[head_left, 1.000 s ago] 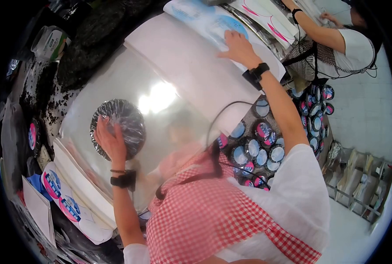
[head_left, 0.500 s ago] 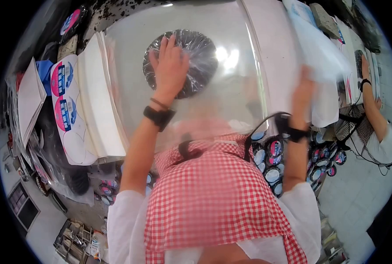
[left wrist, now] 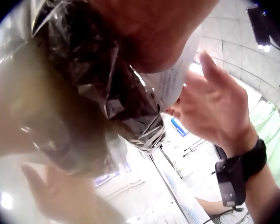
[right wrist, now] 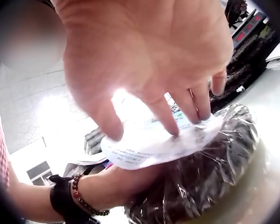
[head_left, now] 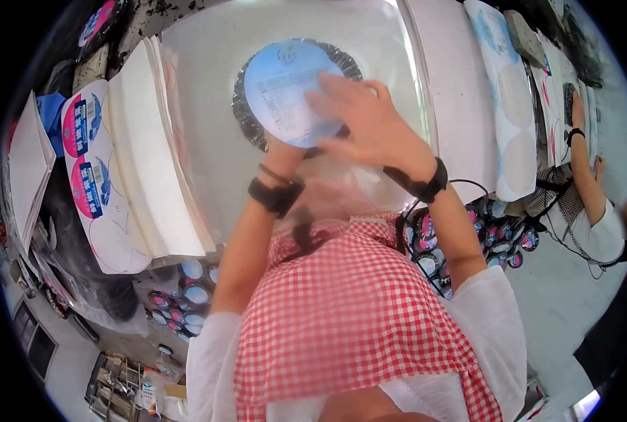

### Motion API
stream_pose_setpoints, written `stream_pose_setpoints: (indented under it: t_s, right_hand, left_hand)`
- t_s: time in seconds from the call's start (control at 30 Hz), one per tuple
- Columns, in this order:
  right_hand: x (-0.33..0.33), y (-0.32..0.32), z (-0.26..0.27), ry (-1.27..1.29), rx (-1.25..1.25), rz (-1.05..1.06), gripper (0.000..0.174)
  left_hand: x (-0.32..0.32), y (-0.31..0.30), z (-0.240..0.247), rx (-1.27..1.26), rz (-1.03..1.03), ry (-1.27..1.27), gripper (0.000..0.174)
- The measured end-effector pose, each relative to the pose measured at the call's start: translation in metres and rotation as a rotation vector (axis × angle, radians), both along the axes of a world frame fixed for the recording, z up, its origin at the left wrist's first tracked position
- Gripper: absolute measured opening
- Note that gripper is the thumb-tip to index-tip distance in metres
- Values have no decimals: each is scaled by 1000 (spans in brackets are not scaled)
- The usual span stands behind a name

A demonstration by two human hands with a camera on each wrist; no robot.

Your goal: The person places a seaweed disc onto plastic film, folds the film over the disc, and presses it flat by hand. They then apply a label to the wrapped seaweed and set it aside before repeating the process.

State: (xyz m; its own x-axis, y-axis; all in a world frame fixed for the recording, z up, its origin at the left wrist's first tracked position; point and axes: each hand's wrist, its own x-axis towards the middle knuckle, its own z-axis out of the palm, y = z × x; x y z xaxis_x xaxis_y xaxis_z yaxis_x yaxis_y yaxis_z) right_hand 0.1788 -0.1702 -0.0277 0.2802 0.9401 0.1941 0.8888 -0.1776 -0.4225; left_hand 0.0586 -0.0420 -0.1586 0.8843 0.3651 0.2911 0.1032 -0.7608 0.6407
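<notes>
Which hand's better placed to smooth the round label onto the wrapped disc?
Right. The right hand lies with fingers spread on top of the blue label, over the wrapped disc. The left hand sits at the disc's near edge, partly under the label, likely steadying it.

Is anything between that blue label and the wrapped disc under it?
Seemingly yes: the left hand rests on the wrapped dark disc, under the near edge of the round blue label. Fingers of the right hand touch the label directly.
</notes>
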Motion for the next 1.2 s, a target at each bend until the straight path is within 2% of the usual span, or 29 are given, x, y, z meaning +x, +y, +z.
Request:
stream_pose_setpoints:
  t_s: [0.07,0.1,0.17,0.2,0.23,0.3,0.37,0.47,0.6,0.7,0.77,0.8,0.83,0.87,0.9,0.93,0.97,1.0,1.03,1.07,1.1,1.13,1.17,1.2]
  right_hand:
    - [8,25,-7,127,56,-50,51]
    - [9,44,-30,280,205,-61,53]
    - [0,66,-62,275,251,-121,53]
    - [-2,71,-72,271,276,-153,53]
    - [-2,71,-74,262,275,-171,53]
    - [-4,71,-73,221,237,-177,53]
    - [-12,76,-66,85,198,-215,51]
    - [-37,89,-58,-81,203,-26,49]
    - [-40,89,-62,-150,136,-22,49]
    - [-45,86,-65,-178,139,-61,50]
    - [-49,87,-64,-232,136,-56,51]
    - [-50,83,-55,-220,123,-13,53]
    - [-52,73,-48,-142,73,133,55]
    - [-53,59,-44,-78,18,277,56]
    - [-47,42,-43,84,129,466,62]
    - [-36,20,-50,122,154,203,67]
    - [-25,0,-58,167,177,-50,72]
    - [-17,-12,-60,185,209,-478,82]
    - [-5,-21,-64,14,37,-574,88]
    - [-4,-20,-69,261,-49,-528,90]
    - [-12,-14,-75,507,164,-558,79]
    - [-31,-1,-14,1227,526,-395,72]
    - [-31,1,0,1206,625,-363,71]
    - [-32,0,21,1069,599,-253,64]
  left_hand:
    - [3,-2,2,-103,42,-77,53]
    - [9,-6,3,-130,84,-139,52]
    - [13,5,47,284,143,93,50]
    - [10,8,38,242,113,-18,52]
    - [6,9,41,-331,147,-130,54]
    - [6,10,53,-1055,175,-400,53]
    - [9,4,71,-1350,185,-708,47]
    - [2,6,73,-1184,242,-635,51]
    - [-13,11,79,-749,521,-380,49]
    - [-43,25,101,-685,689,-510,49]
    - [-55,27,83,-643,602,-363,49]
    - [-58,29,69,-611,564,-298,49]
    - [-53,26,53,-776,582,-310,49]
    - [-51,25,60,-705,582,-275,51]
    - [-50,25,65,-675,590,-318,51]
    - [-52,24,66,-654,607,-352,51]
    - [-53,27,50,-493,539,-258,53]
    - [-56,33,25,-331,483,-158,56]
    - [-52,21,37,-325,407,-130,61]
    - [-48,9,51,-321,330,-103,67]
    - [-40,-6,43,169,345,95,72]
    - [-36,-8,39,19,281,-82,74]
    - [-36,-2,43,-200,158,-167,73]
    - [-47,14,78,-315,71,-11,62]
